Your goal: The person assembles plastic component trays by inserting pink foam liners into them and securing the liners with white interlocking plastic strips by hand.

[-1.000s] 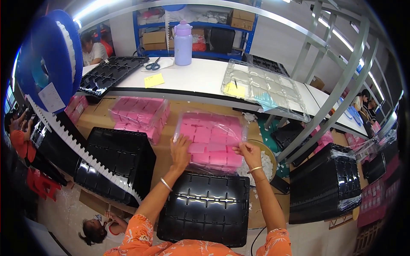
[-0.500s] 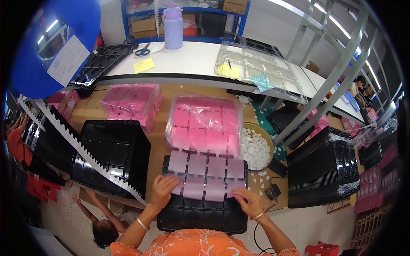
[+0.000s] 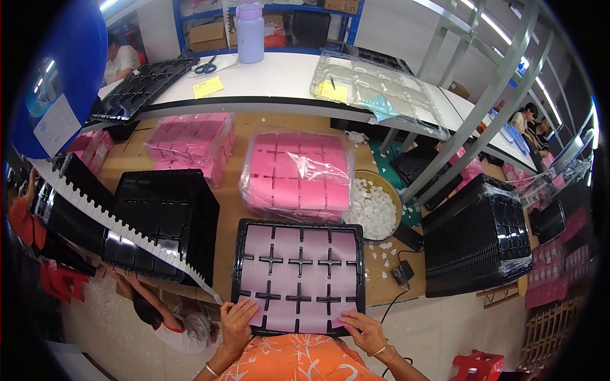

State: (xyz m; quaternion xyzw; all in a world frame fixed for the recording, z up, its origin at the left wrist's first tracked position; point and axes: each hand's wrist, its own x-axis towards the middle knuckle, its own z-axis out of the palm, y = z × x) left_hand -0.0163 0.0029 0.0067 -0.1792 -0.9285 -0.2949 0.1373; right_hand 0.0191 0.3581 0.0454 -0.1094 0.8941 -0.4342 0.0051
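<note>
A thin pale-pink sheet (image 3: 284,278) with cross-shaped cutouts lies over the black compartment tray (image 3: 363,267) in front of me. The tray's black cross ribs stick up through the cutouts. At the near left corner of the sheet, my left hand (image 3: 237,322) is closed, with its fingertips on the edge. My right hand (image 3: 365,331) pinches the near right corner. Just beyond the tray sits a plastic-wrapped stack of bright pink sheets (image 3: 298,168).
A tall black tray stack (image 3: 162,216) stands left, another (image 3: 473,238) right. A round bowl (image 3: 395,190) of white scraps is beside the pink stack. A toothed white strip (image 3: 127,222) slants across the left. A person (image 3: 171,317) is at lower left; red stool (image 3: 478,367) at lower right.
The pink sheet has come toward me and down, and now lies flat across the tray. Both hands moved nearer my body with its corners. The view has shifted slightly.
</note>
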